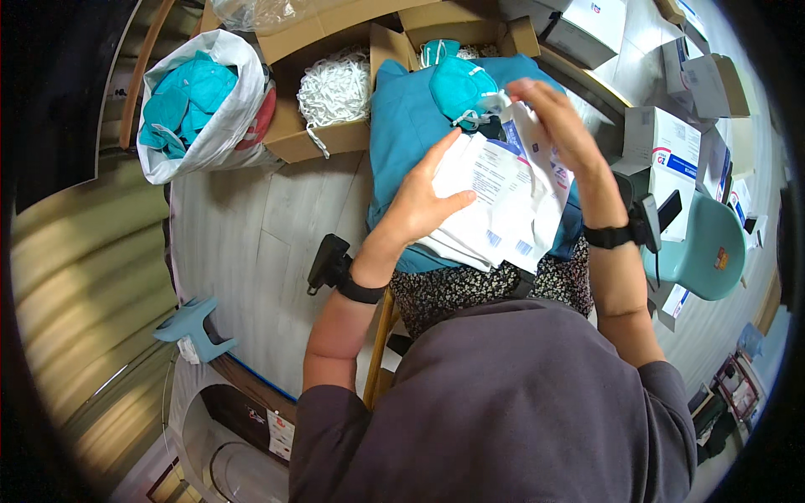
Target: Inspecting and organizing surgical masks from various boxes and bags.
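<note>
A stack of flat white printed packets [495,193] lies over my lap. My left hand [419,197] grips it from the left, thumb on top and forefinger along the upper edge; its other fingers are hidden. At the top right of the stack, my right hand [558,126] curls over one packet's upper end, its fingertips slightly blurred. Just beyond the packets, a teal cup-shaped face mask [464,88] with white straps rests on a teal cloth [402,126]. Something dark shows between the mask and the packets.
A white sack [201,155] of teal masks stands at left. Cardboard boxes ahead hold white straps [335,88] and another teal mask [439,53]. White cartons [662,147] and a teal chair [700,251] are at right. A small blue-grey stool [193,327] is lower left.
</note>
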{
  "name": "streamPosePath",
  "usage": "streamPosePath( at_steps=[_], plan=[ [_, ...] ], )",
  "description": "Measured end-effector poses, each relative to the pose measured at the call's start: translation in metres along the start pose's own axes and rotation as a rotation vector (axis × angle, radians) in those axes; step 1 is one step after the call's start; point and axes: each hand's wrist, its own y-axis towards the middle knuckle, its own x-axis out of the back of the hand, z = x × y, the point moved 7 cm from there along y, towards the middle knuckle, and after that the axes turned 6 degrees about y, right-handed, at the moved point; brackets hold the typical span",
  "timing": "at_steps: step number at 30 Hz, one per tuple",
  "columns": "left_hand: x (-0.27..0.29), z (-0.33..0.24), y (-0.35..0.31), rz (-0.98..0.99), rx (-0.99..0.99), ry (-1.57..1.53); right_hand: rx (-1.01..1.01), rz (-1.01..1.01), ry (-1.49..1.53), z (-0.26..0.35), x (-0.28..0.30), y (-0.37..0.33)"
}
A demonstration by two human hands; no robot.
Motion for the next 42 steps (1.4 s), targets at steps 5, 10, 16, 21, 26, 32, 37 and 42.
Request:
streamPosePath(
  at_steps=[5, 10, 16, 21, 26, 32, 37, 42],
  plan=[
    [0.015, 0.026, -0.005, -0.042, 0.265, -0.505, 0.297, -0.225, -0.179, 0.025, 0.048, -0.043],
    [0.011, 0.027, -0.004, 0.076, 0.423, -0.643, 0.105, -0.032, -0.242, 0.003, -0.001, -0.105],
    [0.013, 0.018, 0.002, 0.132, 0.519, -0.559, 0.650, -0.080, -0.706, 0.085, -0.015, -0.132],
    [0.013, 0.019, 0.010, 0.188, 0.614, -0.557, 0.731, 0.247, -1.228, 0.121, -0.087, -0.167],
    [0.011, 0.016, 0.012, 0.231, 0.737, -0.637, 0.755, 0.334, -1.290, 0.105, -0.105, -0.174],
    [-0.002, 0.034, 0.017, 0.308, 0.756, -0.791, 0.854, 0.212, -1.380, 0.090, -0.111, -0.167],
    [0.012, 0.007, 0.014, 0.331, 0.705, -0.743, 0.940, 0.031, -1.200, 0.118, -0.076, -0.150],
    [0.055, 0.032, 0.044, -0.062, 0.267, -0.221, 0.989, -0.143, -0.931, 0.163, -0.050, -0.170]
  ],
)
